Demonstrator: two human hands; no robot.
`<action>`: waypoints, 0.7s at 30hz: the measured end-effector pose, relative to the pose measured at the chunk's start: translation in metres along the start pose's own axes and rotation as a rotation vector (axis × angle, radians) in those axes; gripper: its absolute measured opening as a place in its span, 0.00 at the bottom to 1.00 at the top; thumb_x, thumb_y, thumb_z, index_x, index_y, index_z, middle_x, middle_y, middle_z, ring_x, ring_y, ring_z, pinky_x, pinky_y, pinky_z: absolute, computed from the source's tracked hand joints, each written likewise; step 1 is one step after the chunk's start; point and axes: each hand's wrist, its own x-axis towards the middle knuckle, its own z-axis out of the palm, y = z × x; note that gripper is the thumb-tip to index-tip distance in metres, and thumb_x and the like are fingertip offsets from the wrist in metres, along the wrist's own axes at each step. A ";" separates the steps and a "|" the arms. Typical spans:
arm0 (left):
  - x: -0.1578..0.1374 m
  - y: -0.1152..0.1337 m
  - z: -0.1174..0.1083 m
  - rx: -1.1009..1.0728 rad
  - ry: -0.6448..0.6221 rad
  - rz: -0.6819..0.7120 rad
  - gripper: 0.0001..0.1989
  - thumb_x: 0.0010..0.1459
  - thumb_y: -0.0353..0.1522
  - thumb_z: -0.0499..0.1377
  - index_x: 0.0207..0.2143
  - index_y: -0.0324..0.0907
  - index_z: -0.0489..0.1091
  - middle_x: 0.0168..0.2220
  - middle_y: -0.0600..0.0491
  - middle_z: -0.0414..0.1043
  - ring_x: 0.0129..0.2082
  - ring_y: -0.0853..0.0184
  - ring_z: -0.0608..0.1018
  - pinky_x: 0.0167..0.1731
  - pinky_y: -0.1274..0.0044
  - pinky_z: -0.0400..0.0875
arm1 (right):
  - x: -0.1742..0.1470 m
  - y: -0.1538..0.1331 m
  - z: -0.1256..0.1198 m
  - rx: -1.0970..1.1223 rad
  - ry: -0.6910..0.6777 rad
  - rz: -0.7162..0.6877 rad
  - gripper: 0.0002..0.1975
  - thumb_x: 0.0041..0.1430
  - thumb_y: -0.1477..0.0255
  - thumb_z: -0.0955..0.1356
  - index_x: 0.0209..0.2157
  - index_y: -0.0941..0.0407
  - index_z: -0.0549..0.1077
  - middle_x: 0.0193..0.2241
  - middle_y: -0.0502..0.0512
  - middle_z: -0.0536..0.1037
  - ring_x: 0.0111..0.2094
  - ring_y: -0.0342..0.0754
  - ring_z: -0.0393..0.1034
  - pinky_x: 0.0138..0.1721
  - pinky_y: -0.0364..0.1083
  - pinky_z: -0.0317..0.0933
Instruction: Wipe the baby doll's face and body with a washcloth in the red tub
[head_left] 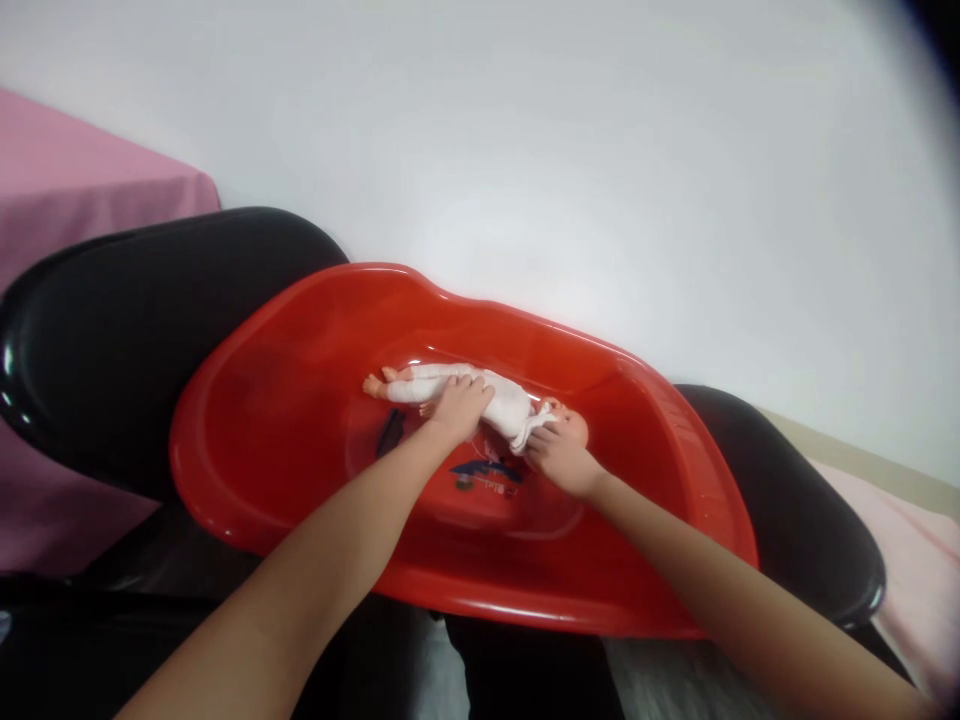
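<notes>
A baby doll (508, 405) in white clothes lies on its back inside a red plastic baby bathtub (285, 430). Its bare feet point left and its head lies to the right. Across the doll's waist, my left hand (461, 405) is closed with bent fingers on the white clothing. My right hand (562, 455) is at the doll's neck and shoulder, fingers closed on the white cloth there. It partly covers the lower side of the head. Both thumbs are hard to make out. A printed picture (484, 475) shows on the tub floor below the doll.
The tub spans a black seat (150, 330) on the left and another black seat (795, 510) on the right. Behind it rises a white wall (525, 150). Pink cloth (97, 160) drapes something at far left, and pale pink fabric (922, 560) lies at far right.
</notes>
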 end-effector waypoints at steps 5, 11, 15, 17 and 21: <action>0.000 0.000 0.000 -0.021 -0.013 -0.007 0.12 0.61 0.25 0.52 0.46 0.40 0.69 0.45 0.45 0.71 0.46 0.54 0.71 0.46 0.63 0.62 | 0.008 -0.020 0.026 0.059 -0.081 -0.028 0.18 0.63 0.80 0.61 0.49 0.58 0.76 0.43 0.60 0.78 0.49 0.54 0.67 0.53 0.56 0.55; 0.000 0.002 -0.004 -0.019 -0.028 -0.017 0.12 0.62 0.25 0.51 0.46 0.39 0.69 0.45 0.45 0.71 0.47 0.55 0.71 0.46 0.64 0.62 | 0.001 -0.014 0.011 0.029 -0.009 -0.118 0.17 0.66 0.78 0.59 0.47 0.59 0.77 0.46 0.63 0.78 0.49 0.53 0.67 0.53 0.55 0.57; 0.001 0.002 -0.003 -0.015 -0.018 -0.013 0.12 0.61 0.24 0.51 0.45 0.39 0.69 0.45 0.45 0.71 0.46 0.55 0.71 0.45 0.64 0.63 | -0.001 -0.006 -0.001 -0.092 0.017 -0.118 0.17 0.68 0.78 0.58 0.44 0.64 0.77 0.42 0.65 0.78 0.46 0.54 0.68 0.51 0.55 0.59; 0.000 0.001 -0.001 -0.013 -0.003 -0.010 0.12 0.61 0.25 0.52 0.45 0.39 0.69 0.45 0.45 0.71 0.46 0.54 0.71 0.45 0.63 0.63 | 0.001 -0.009 0.006 -0.122 -0.019 -0.101 0.16 0.67 0.79 0.59 0.42 0.65 0.77 0.41 0.66 0.78 0.46 0.54 0.69 0.51 0.56 0.60; -0.001 0.001 0.000 -0.010 -0.017 -0.012 0.11 0.61 0.25 0.51 0.45 0.39 0.69 0.44 0.45 0.72 0.46 0.54 0.72 0.45 0.63 0.63 | 0.010 -0.028 0.032 -0.181 -0.086 -0.036 0.14 0.61 0.82 0.62 0.41 0.65 0.79 0.43 0.68 0.79 0.49 0.60 0.69 0.55 0.62 0.55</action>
